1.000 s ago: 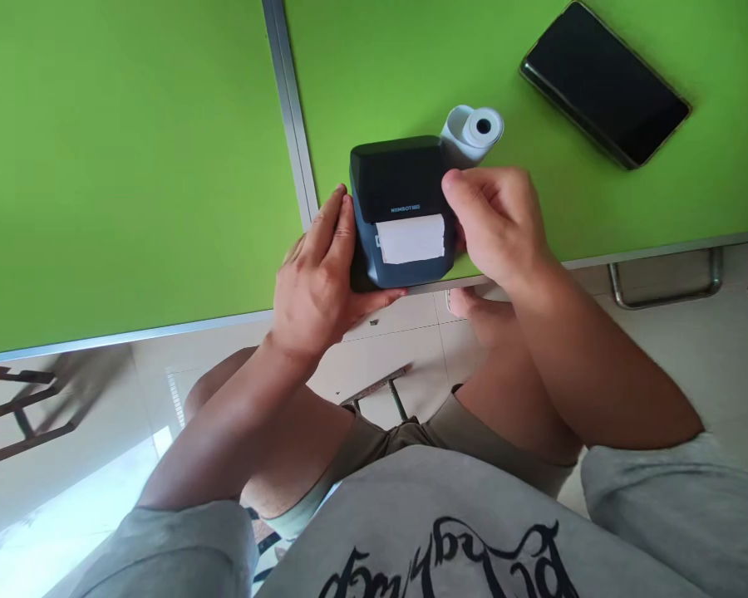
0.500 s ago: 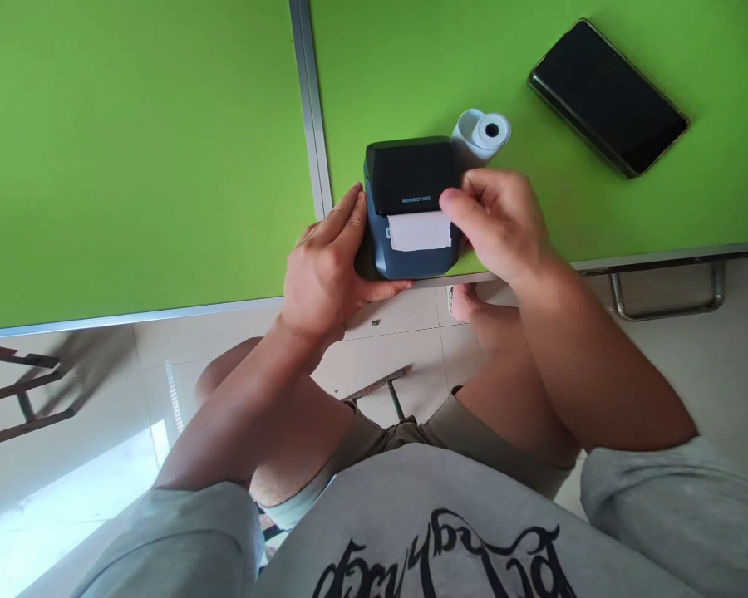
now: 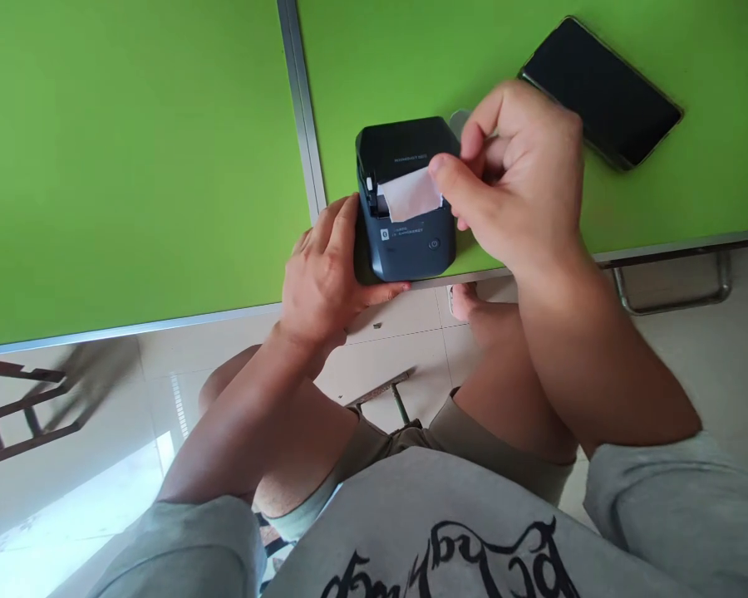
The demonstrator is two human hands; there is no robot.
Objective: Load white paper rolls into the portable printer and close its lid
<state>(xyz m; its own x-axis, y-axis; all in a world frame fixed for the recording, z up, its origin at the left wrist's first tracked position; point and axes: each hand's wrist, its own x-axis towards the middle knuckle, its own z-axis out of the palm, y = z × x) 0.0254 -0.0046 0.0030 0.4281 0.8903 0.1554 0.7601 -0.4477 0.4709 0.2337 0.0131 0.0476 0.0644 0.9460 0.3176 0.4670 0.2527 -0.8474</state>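
A dark label printer (image 3: 411, 249) sits at the front edge of the green table, its black lid (image 3: 405, 145) tipped up so that a gap shows at the front. From this gap hangs a short white paper strip (image 3: 411, 195). My left hand (image 3: 327, 270) braces the printer, fingers along its left side and thumb across the front. At the lid's right front corner, my right hand (image 3: 517, 174) is closed, thumb on top and close to the strip; its curled fingers are partly hidden. Behind that hand, only a sliver of the white paper roll (image 3: 458, 122) shows.
A black phone (image 3: 604, 91) lies on the table (image 3: 130, 166) at the back right. A metal strip (image 3: 302, 108) divides the tabletop left of the printer. Below the front edge are my legs, a metal bar (image 3: 673, 307) and a dark frame (image 3: 25, 411) on the left.
My right hand has moved up and away from me, raising the lid's front edge. The printer's front panel and button now show. My left hand has stayed in place. The roll is now mostly covered.
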